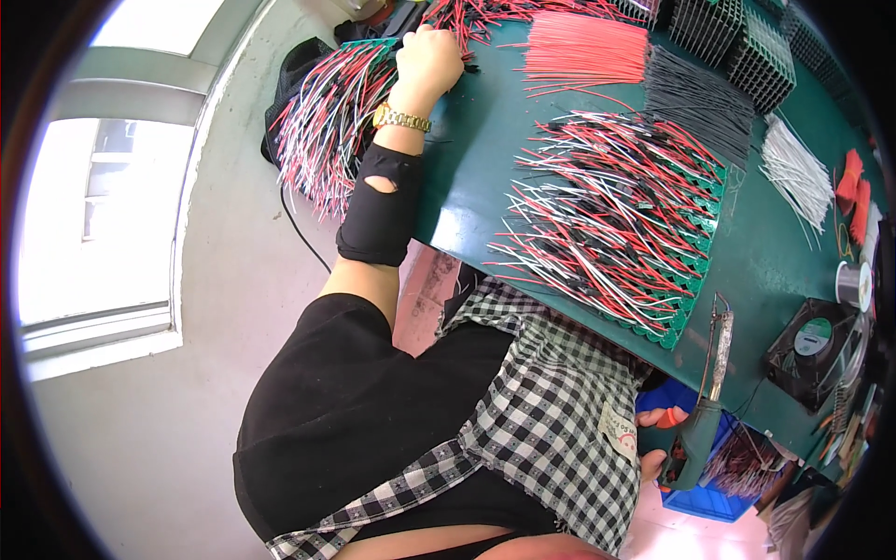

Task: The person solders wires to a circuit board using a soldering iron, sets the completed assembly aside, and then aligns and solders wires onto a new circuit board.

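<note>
At the top of the view my left hand (429, 63) is closed with its knuckles up, at the end of a wire bundle (327, 131) of red, white and black leads that hangs over the table's left edge. What its fingers hold is hidden. Low on the right, my right hand (661, 417), partly hidden by the apron, grips the green handle of a soldering iron (695, 439). An orange finger cot covers one fingertip. The iron's metal barrel points up, beside the green circuit boards (695, 294) with rows of red, white and black wires.
Red wires (583, 51), black wires (700, 98) and white wires (796, 173) lie sorted on the green table (476, 168). Dark racks (761, 61) stand at the back. A small fan (810, 350) and a solder spool (851, 283) sit right; a blue bin (714, 504) stands below.
</note>
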The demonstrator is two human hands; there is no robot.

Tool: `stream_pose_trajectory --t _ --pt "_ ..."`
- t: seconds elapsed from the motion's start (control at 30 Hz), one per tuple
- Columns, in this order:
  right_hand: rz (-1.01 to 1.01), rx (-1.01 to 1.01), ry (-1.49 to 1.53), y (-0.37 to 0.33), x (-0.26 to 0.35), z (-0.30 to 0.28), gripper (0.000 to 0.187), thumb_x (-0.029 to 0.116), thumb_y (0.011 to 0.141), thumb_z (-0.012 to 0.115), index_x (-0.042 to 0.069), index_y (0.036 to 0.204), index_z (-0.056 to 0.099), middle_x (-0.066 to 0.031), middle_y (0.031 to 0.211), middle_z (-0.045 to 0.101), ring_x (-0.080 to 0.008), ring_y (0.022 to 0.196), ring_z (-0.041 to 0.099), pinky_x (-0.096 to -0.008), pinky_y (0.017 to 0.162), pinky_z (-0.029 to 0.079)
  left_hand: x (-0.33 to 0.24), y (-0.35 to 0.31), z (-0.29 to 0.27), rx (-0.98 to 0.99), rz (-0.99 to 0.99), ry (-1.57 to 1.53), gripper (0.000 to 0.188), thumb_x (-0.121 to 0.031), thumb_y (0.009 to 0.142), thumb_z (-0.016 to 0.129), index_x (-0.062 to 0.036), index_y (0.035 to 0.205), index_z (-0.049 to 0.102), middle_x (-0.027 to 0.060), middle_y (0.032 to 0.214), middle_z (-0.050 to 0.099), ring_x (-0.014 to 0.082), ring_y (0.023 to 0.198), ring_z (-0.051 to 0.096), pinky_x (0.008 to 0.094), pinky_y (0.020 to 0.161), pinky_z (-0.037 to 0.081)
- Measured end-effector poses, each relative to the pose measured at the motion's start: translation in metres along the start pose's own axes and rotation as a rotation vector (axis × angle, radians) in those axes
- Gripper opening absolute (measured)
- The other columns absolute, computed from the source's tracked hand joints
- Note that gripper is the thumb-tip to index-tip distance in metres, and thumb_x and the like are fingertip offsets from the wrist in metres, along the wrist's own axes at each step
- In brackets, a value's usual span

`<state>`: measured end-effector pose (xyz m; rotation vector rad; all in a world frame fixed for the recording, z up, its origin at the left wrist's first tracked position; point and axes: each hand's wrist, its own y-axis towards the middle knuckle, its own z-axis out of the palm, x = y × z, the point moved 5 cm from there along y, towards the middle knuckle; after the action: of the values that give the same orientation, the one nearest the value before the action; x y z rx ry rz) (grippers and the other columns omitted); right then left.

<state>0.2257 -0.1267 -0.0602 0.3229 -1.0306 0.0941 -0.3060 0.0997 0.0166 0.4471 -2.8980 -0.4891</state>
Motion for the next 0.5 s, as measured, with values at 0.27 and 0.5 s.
stream_pose_trajectory --t 0.27,0.5 --pt "-0.025 -0.106 -0.041 0.002 0.003 0.006 0.067 0.029 0.086 0.065 -0.005 0.132 0.03 -0.0208 0.095 0.054 -0.0254 0.074 0.057 -0.0361 0.07 0.05 -0.005 -0.009 -0.024 0.031 -0.005 -0.036 0.014 -0.026 0.082 0.063 -0.0134 0.087 0.068 0.0123 0.103 0.059 0.0344 0.101 0.053 0.0479 0.087 0.044" --pt "0.017 -0.032 -0.058 0.005 0.005 0.003 0.07 0.033 0.086 0.066 -0.002 0.133 0.028 -0.0195 0.097 0.054 -0.0258 0.081 0.055 -0.04 0.075 0.048 -0.013 -0.005 -0.029 -0.194 -0.042 -0.335 0.01 -0.019 0.079 0.062 -0.0089 0.081 0.064 0.0105 0.091 0.059 0.0308 0.093 0.056 0.0448 0.083 0.045"
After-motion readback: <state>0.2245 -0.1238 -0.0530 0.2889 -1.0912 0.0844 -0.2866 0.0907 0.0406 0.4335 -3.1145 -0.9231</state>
